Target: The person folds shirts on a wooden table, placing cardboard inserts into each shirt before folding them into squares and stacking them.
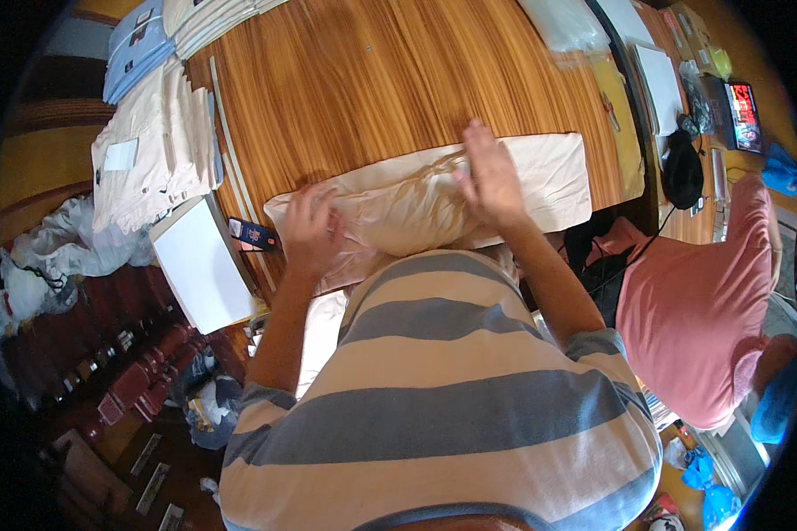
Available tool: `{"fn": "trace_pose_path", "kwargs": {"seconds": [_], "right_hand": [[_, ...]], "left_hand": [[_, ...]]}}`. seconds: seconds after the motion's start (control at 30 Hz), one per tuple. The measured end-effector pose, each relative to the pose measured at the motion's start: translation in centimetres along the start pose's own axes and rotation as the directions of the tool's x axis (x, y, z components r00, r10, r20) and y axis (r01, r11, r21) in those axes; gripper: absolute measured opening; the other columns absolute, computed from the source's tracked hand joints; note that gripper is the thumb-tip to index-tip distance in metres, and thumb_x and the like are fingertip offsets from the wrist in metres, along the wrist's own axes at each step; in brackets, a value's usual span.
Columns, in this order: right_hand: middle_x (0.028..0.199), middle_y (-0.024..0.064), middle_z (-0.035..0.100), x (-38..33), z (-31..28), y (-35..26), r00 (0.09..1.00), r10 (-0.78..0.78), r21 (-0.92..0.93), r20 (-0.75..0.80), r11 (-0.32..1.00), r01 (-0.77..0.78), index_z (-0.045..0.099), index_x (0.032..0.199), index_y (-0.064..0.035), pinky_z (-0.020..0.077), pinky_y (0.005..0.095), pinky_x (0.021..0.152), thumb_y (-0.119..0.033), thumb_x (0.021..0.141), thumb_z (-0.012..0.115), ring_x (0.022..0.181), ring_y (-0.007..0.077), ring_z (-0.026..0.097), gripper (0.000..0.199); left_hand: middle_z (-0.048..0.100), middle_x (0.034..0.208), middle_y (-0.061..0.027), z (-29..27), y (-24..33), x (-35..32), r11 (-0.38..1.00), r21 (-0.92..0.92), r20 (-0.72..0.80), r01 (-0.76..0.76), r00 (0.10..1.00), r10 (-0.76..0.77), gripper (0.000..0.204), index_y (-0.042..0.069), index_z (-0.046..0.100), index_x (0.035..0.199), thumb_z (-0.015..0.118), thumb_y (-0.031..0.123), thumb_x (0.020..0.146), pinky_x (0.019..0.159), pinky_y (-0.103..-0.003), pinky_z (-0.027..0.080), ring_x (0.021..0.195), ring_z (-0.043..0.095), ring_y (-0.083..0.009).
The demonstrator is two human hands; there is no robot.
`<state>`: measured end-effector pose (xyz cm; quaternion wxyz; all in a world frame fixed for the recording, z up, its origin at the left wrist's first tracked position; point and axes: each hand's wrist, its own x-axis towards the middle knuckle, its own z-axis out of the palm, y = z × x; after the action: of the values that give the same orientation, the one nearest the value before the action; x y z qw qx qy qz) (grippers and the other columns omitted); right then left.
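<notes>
A cream cloth garment [398,208] stretches across the near edge of the wooden table, folded into a long strip with wrinkles in its middle. On its left end lies my left hand [314,228], fingers apart and slightly bent, a little blurred. My right hand [493,177] rests on the cloth right of the middle, fingers stretched out and pointing away from me. Neither hand grips the fabric visibly. The garment's near edge drops toward my body, where my striped shirt hides part of it.
Folded cream garments [155,150] and a blue folded stack [137,53] lie on the left, above a white sheet [204,265] and a small dark packet [252,234]. Clear plastic bags [562,26] lie far right. Another person in pink [691,310] sits at right, near a lit screen [744,117].
</notes>
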<state>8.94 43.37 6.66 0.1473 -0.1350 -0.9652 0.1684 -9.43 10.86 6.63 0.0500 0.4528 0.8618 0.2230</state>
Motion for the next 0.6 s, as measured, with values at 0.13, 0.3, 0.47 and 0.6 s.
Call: {"fn": "trace_pose_path", "kwargs": {"seconds": [0.13,0.3,0.47,0.6], "right_hand": [[0.172,0.0219,0.032,-2.0,2.4,-1.1,0.986,0.065,-0.052,0.156,0.997,-0.058,0.036,0.163,-0.0006,0.0236,0.0603,0.128,-0.043,0.105,0.059,0.159,0.043,0.028,0.075],[0.174,0.0177,0.03,-0.5,0.7,1.8,0.984,0.145,-0.002,0.1,0.989,-0.146,0.035,0.165,-0.0041,0.0179,0.0608,0.129,-0.047,0.108,0.051,0.162,0.0423,0.023,0.073],[0.176,0.015,0.025,-4.7,-1.7,12.9,0.911,0.411,-0.394,0.011,0.84,-0.374,0.035,0.166,-0.0097,0.0126,0.0651,0.129,-0.054,0.109,0.044,0.163,0.0418,0.02,0.073],[0.176,0.015,0.025,-7.0,-3.5,15.5,0.858,0.512,-0.338,-0.035,0.802,-0.492,0.034,0.167,-0.008,0.0124,0.0656,0.129,-0.055,0.109,0.045,0.161,0.0475,0.019,0.075]], "left_hand": [[0.035,0.171,-0.0167,5.5,6.9,-1.5,0.985,0.163,0.039,0.053,0.997,-0.061,0.062,0.024,0.056,0.156,0.061,0.052,0.1,0.121,-0.074,0.018,0.158,0.027,-0.0473],[0.016,0.179,-0.0141,6.5,6.0,2.6,0.969,0.245,0.113,0.03,0.992,-0.06,0.073,0.033,0.041,0.166,0.054,0.063,0.101,0.119,-0.082,0.006,0.163,0.009,-0.0491],[0.017,0.179,-0.0109,5.2,-0.7,13.4,0.927,0.302,0.183,-0.222,0.968,0.172,0.073,0.041,0.038,0.166,0.052,0.069,0.1,0.124,-0.078,0.006,0.163,0.01,-0.0481],[0.011,0.181,-0.0034,4.2,-4.1,22.9,0.817,0.413,0.344,-0.403,0.899,0.27,0.073,0.044,0.031,0.168,0.053,0.066,0.102,0.13,-0.068,0.007,0.165,0.011,-0.0413]]}}
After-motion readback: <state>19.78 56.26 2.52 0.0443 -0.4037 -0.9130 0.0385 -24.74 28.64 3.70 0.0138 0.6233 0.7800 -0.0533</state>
